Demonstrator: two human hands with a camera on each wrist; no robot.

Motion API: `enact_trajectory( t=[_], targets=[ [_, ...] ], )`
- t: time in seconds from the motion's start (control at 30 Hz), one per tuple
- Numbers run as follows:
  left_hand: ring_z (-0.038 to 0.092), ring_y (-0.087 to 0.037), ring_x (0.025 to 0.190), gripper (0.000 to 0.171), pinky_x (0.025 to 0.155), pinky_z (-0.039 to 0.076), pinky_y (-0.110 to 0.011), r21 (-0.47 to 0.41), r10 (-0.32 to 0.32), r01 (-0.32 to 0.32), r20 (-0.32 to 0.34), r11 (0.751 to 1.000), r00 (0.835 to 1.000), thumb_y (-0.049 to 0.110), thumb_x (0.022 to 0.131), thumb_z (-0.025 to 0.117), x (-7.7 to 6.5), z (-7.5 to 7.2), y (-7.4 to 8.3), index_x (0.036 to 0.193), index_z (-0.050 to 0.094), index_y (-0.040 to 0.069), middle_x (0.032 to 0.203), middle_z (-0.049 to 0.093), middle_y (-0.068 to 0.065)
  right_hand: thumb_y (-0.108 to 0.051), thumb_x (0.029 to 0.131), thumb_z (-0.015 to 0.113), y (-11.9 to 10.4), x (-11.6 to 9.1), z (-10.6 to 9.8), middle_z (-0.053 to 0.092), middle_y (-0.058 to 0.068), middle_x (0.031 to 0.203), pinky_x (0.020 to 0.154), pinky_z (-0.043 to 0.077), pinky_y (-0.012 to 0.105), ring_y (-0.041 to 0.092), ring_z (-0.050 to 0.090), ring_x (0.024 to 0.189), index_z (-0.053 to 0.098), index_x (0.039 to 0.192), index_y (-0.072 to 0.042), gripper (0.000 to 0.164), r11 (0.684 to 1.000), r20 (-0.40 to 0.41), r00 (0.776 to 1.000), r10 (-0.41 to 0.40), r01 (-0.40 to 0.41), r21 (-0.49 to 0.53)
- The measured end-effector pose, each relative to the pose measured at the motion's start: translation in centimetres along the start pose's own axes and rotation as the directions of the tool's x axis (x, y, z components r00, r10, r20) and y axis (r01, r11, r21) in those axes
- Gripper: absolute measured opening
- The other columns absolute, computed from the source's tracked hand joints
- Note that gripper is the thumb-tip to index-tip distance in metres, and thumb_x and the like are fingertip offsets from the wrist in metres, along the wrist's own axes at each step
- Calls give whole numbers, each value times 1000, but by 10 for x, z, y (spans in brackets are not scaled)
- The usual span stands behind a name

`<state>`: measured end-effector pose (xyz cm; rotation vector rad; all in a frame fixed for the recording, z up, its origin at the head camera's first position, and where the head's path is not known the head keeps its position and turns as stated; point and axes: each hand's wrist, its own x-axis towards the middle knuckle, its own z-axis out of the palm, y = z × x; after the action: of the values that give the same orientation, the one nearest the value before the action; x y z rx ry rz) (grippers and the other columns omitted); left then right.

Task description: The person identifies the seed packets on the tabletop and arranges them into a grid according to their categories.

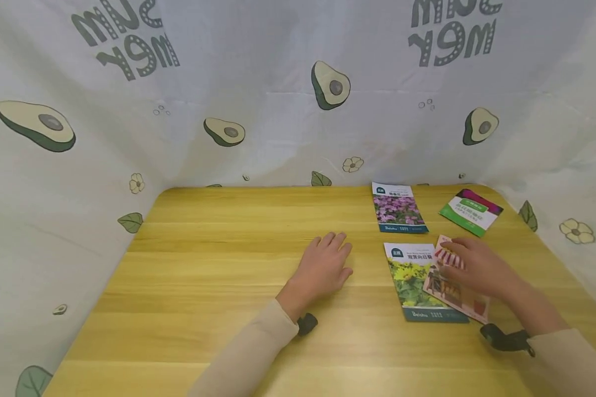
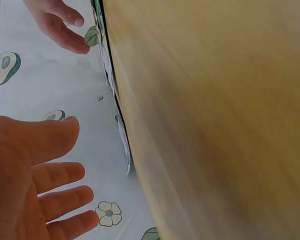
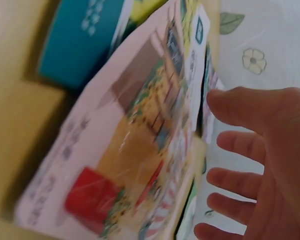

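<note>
My right hand [image 1: 484,270] is over a pink packet [image 1: 464,298] with a striped awning on its front. The right wrist view shows that hand's thumb and fingers spread apart beside the pink packet [image 3: 95,145], not curled round it. The pink packet lies slanted over the right side of a yellow-flower seed packet [image 1: 414,286]. My left hand [image 1: 323,264] is palm down over the middle of the table, left of the packets. Its fingers are loosely extended with nothing in them, as the left wrist view also shows.
Behind these lie a purple-flower seed packet [image 1: 399,208] and, further right, a green, white and magenta packet [image 1: 472,212] near the table's back right corner. A white cloth [image 1: 273,71] printed with avocados hangs behind and beside the wooden table [image 1: 218,275].
</note>
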<state>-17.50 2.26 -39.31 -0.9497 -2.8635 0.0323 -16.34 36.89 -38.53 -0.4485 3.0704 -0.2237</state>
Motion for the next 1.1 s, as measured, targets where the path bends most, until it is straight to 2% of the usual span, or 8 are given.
enact_trajectory(
  t=[0.23, 0.4, 0.57, 0.7, 0.93, 1.1],
  targets=[
    [45, -22, 140, 51, 113, 44, -41, -12, 19, -19, 11, 1000, 1000, 48, 98, 56, 3, 3, 7, 140, 53, 20, 152, 47, -2, -38, 83, 76, 16, -8, 14, 45, 39, 136, 93, 42, 74, 60, 44, 119, 54, 134, 5, 70, 996, 46, 999, -14, 9, 89],
    [44, -21, 141, 51, 114, 42, -40, -12, 44, -44, 16, 999, 999, 48, 98, 56, 9, 3, 13, 141, 52, 22, 153, 45, -1, -39, 81, 78, 20, -5, 19, 44, 36, 138, 93, 43, 73, 59, 45, 120, 56, 133, 3, 70, 994, 50, 999, -11, 6, 112],
    [41, -20, 144, 52, 116, 41, -38, -19, 91, -90, 53, 996, 994, 48, 99, 53, 22, 3, 29, 145, 49, 22, 157, 41, -1, -40, 83, 77, 20, -3, 17, 40, 36, 141, 96, 39, 75, 61, 40, 123, 55, 134, 4, 71, 991, 100, 995, 26, -39, 125],
    [41, -18, 145, 52, 116, 40, -36, 0, 129, -129, 47, 992, 991, 49, 99, 53, 31, 7, 40, 144, 50, 23, 157, 41, 0, -41, 83, 75, 17, -1, 18, 37, 36, 142, 97, 38, 76, 61, 37, 124, 52, 137, 4, 73, 988, 126, 991, 39, -57, 142],
    [27, -18, 152, 57, 123, 30, -35, 23, 132, -133, 61, 991, 989, 55, 98, 49, 43, 7, 65, 148, 45, 27, 161, 34, 3, -41, 83, 76, 23, -1, 25, 37, 37, 142, 97, 39, 75, 62, 37, 124, 52, 136, 5, 74, 992, 116, 993, 30, -44, 122],
    [18, -20, 155, 63, 125, 24, -37, 81, 155, -159, 52, 984, 987, 63, 97, 45, 50, 5, 82, 150, 40, 30, 164, 28, 4, -42, 83, 76, 25, 1, 24, 37, 37, 142, 96, 37, 76, 62, 37, 123, 52, 137, 3, 74, 993, 112, 993, 31, -44, 113]
  ],
)
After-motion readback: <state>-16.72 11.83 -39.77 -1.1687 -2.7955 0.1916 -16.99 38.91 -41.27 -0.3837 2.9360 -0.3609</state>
